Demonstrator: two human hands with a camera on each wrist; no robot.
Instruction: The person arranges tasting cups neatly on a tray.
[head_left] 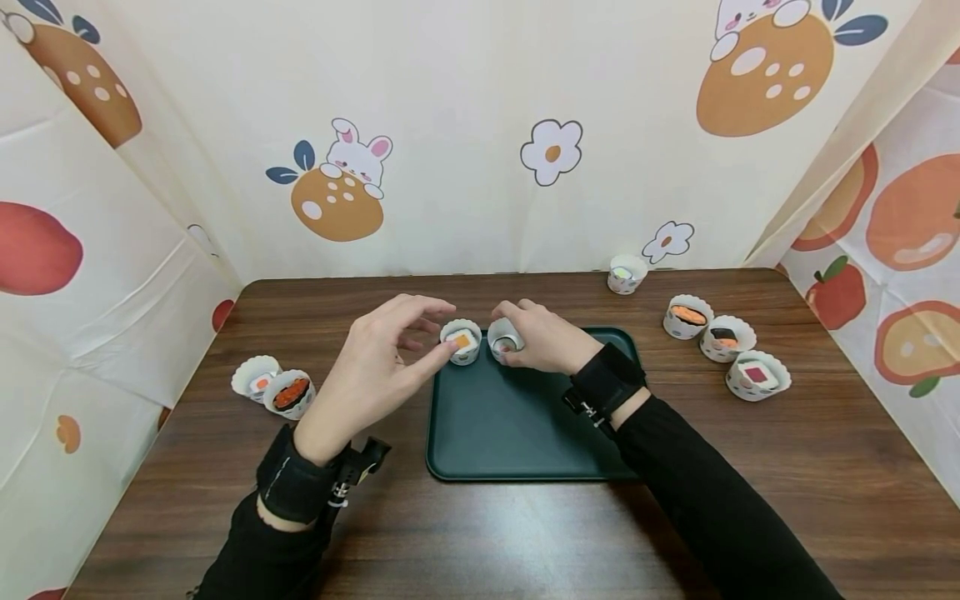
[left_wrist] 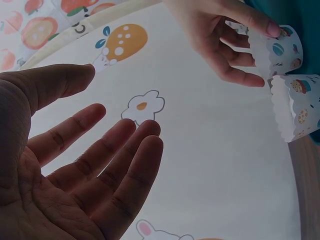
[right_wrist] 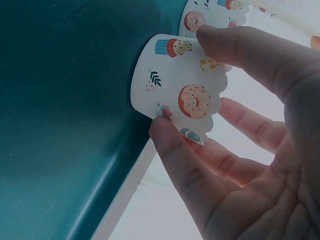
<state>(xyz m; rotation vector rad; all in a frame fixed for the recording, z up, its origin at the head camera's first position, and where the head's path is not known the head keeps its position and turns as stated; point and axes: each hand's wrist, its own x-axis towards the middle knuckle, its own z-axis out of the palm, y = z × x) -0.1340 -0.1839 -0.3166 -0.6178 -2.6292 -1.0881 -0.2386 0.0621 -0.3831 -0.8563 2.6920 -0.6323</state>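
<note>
The right hand pinches a paper cup by its sides, thumb opposing finger, probably to steady it at the far edge of the green tray, just beside a filled cup at the far-left corner. The left hand, fingers loosely spread, hovers empty near that neighbour. Outward on the bench, two cups stand left and four cups right, seemingly placed within each arm's reach.

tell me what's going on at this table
A person's right hand holds a patterned paper cup at the far edge of a green tray, beside another cup with a sushi-like piece in it. The left hand is open and holds nothing. Six more cups stand on the table, two of them at the left.
</note>
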